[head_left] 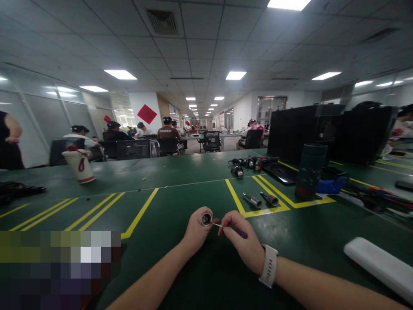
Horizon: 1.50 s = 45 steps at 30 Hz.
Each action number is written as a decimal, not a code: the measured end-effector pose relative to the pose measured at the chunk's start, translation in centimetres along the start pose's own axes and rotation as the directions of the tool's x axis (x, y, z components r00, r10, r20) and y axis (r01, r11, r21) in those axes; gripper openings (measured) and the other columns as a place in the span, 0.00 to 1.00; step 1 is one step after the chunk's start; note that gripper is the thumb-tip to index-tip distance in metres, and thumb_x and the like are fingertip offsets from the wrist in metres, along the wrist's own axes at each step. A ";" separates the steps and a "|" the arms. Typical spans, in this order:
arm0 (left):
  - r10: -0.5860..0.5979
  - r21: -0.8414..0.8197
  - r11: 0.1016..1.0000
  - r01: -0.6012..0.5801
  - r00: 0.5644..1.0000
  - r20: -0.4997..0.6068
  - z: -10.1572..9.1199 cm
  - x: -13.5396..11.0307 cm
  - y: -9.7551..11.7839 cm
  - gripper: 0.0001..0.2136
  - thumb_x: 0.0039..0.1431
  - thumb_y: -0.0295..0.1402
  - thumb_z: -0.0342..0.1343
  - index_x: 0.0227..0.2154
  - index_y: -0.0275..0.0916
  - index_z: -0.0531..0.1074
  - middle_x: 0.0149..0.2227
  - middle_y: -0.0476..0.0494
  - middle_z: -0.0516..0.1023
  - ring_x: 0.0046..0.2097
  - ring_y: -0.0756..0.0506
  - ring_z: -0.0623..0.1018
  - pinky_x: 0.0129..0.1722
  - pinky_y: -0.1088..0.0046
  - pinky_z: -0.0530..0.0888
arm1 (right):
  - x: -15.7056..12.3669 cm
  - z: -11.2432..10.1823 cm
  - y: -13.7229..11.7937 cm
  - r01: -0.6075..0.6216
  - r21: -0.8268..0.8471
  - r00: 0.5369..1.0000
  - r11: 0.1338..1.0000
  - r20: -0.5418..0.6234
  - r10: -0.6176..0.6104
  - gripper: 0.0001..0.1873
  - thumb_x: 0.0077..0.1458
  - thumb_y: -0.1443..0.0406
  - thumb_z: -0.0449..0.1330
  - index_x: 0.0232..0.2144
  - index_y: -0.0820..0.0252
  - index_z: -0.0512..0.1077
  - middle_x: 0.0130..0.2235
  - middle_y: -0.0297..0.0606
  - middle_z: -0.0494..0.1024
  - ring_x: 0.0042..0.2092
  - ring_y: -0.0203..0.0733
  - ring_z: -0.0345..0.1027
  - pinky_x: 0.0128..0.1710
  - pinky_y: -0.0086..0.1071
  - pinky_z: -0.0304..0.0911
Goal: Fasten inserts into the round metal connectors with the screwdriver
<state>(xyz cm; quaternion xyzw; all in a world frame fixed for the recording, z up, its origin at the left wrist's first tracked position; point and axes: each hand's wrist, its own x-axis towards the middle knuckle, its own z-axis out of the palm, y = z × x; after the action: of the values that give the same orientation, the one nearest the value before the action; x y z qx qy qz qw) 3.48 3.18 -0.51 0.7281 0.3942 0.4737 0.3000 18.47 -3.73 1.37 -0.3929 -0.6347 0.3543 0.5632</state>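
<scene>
My left hand [197,227] is closed around a round metal part [206,219], its hollow end facing me. A small screwdriver [241,233] with a dark purplish handle is in my closed right hand [241,241]. Its thin shaft points left at the side of the metal part; I cannot tell whether the tip touches it. A white watch is on my right wrist. Beyond my right hand, two metal pieces, each with a thin shank and a wider hollow end, lie on the green table: one socket-like piece [252,200] and another socket-like piece [269,198].
Yellow tape marks the green table [180,189]. To the right stand a dark bottle [311,172], a blue object [332,185] and a long white case [380,267]. Black tools [247,163] with cables lie behind. A paper cup [79,165] stands left. Several people sit farther back.
</scene>
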 end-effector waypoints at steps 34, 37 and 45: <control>-0.119 -0.094 0.989 0.117 0.993 -0.022 0.5 -0.3 0.2 0.08 0.44 0.28 0.58 0.18 0.39 0.63 0.21 0.55 0.63 0.23 0.51 0.65 0.23 0.77 0.66 | 0.1 -0.2 0.7 -0.131 0.114 0.990 0.985 0.060 0.125 0.08 0.53 0.67 0.52 0.26 0.60 0.70 0.30 0.37 0.73 0.35 0.43 0.66 0.38 0.37 0.58; -0.121 -0.097 0.988 0.119 0.993 -0.014 0.5 -0.2 0.4 0.08 0.44 0.28 0.57 0.18 0.40 0.62 0.21 0.55 0.63 0.23 0.51 0.65 0.24 0.77 0.67 | 0.4 -0.2 0.6 -0.138 0.153 0.990 0.978 0.056 0.131 0.08 0.53 0.67 0.51 0.27 0.60 0.69 0.30 0.37 0.73 0.36 0.43 0.66 0.39 0.37 0.58; -0.123 -0.020 0.992 0.122 0.992 -0.017 0.5 -0.1 0.9 0.08 0.43 0.28 0.58 0.17 0.39 0.64 0.19 0.55 0.64 0.22 0.51 0.64 0.22 0.77 0.61 | 0.2 -0.4 1.0 -0.146 0.162 0.988 0.976 0.075 0.136 0.07 0.51 0.68 0.51 0.24 0.60 0.68 0.28 0.37 0.73 0.35 0.44 0.66 0.40 0.38 0.57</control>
<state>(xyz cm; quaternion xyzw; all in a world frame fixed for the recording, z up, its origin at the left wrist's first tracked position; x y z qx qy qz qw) 4.16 2.54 0.01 0.6955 0.4364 0.4645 0.3317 18.99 -3.07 0.63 -0.3772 -0.5909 0.4574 0.5472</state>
